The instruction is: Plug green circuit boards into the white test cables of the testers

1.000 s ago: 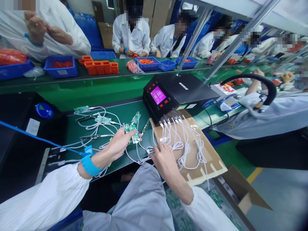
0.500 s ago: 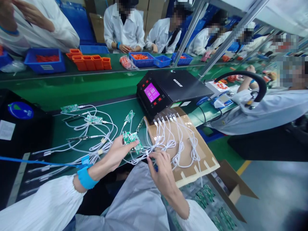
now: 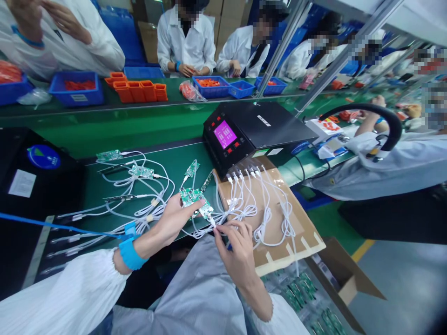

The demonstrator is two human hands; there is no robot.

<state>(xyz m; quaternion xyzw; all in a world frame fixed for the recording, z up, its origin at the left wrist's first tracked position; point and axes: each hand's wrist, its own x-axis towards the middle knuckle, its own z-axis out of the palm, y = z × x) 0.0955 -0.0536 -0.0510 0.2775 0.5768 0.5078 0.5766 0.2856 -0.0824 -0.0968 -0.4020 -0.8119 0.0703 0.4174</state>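
My left hand is closed on a green circuit board, thumb across its top and fingers underneath; it may be more than one board. In my right hand the thumb and forefinger pinch a white cable plug, whose tip meets the board's lower right corner. I cannot tell whether it is fully seated. White cables lie tangled left of my hands, with other boards on their ends, among them a small board just beyond. A blue strap circles my left wrist.
A black tester with a lit purple screen stands ahead, its white leads running over a cardboard sheet. Bagged boards and an open carton sit lower right. Across the bench, co-workers sit behind blue bins and orange holders.
The plug in my right hand has come up against the board's corner; before, it was slightly apart. My left hand still grips the board. The whole view has shifted slightly.
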